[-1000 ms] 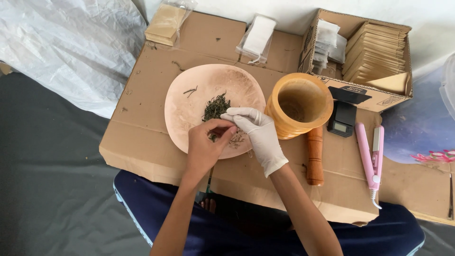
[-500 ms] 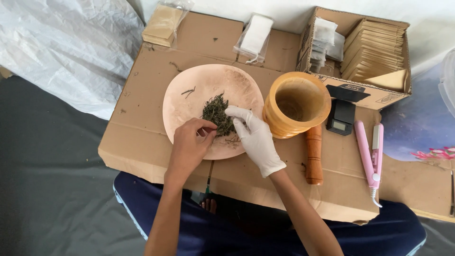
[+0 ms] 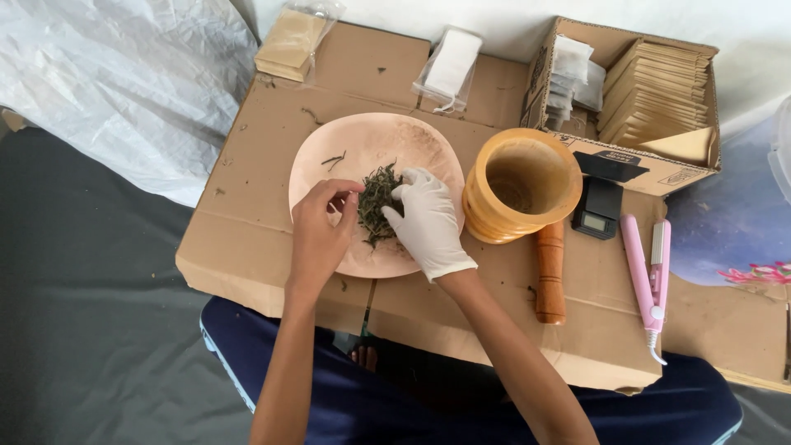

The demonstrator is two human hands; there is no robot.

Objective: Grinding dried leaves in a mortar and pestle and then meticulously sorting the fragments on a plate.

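Both hands [image 3: 375, 218] shifted plateward, seemingly pinching dried herbs [image 3: 377, 206] mid-plate [image 3: 329, 148], clear of its rim.

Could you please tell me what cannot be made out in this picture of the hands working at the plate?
Head view only:
- What the left hand pinches: too small, hidden by its curled fingers.
- The dried herbs under the gloved right hand: covered by the glove.
- The bottom of the wooden mortar: in shadow.
- The scale display: too small.
- The clear container at right: cut off by the edge.
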